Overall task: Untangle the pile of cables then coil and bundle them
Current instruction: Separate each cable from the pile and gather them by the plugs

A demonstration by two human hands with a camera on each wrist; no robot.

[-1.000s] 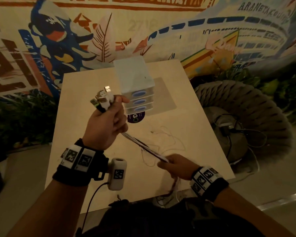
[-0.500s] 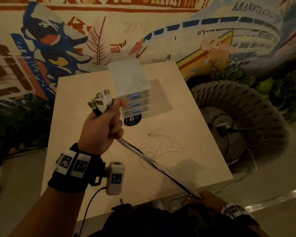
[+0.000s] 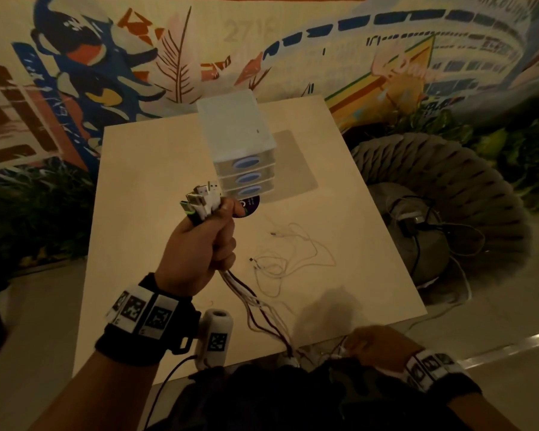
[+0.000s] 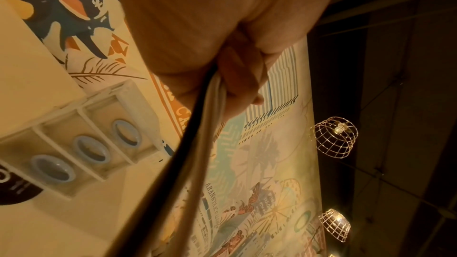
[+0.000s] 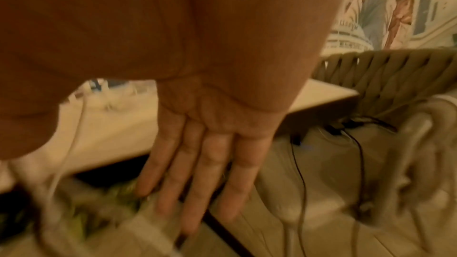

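My left hand [image 3: 206, 247] is raised over the table and grips a bunch of white and dark cables [image 3: 252, 303] in its fist. Their USB plugs [image 3: 203, 197] stick up above the thumb. The bunch hangs slack from the fist and runs off the table's front edge. In the left wrist view the curled fingers [image 4: 237, 77] close round the cable strands [image 4: 193, 153]. My right hand [image 3: 374, 343] is low, just past the front edge, by the trailing ends. Its fingers [image 5: 197, 183] are straight and hold nothing I can see. Thin white cables [image 3: 287, 259] lie loose on the table.
A white three-drawer unit [image 3: 243, 150] stands mid-table [image 3: 153, 181] with a round purple disc [image 3: 249, 203] in front of it. A woven chair [image 3: 448, 197] at the right holds a cushion with black cables and a charger [image 3: 414, 225]. A painted wall is behind.
My right hand slid down the bunch from mid-table to past the front edge and opened. The cables, taut before, now hang slack. The left fist stays up, gripping.
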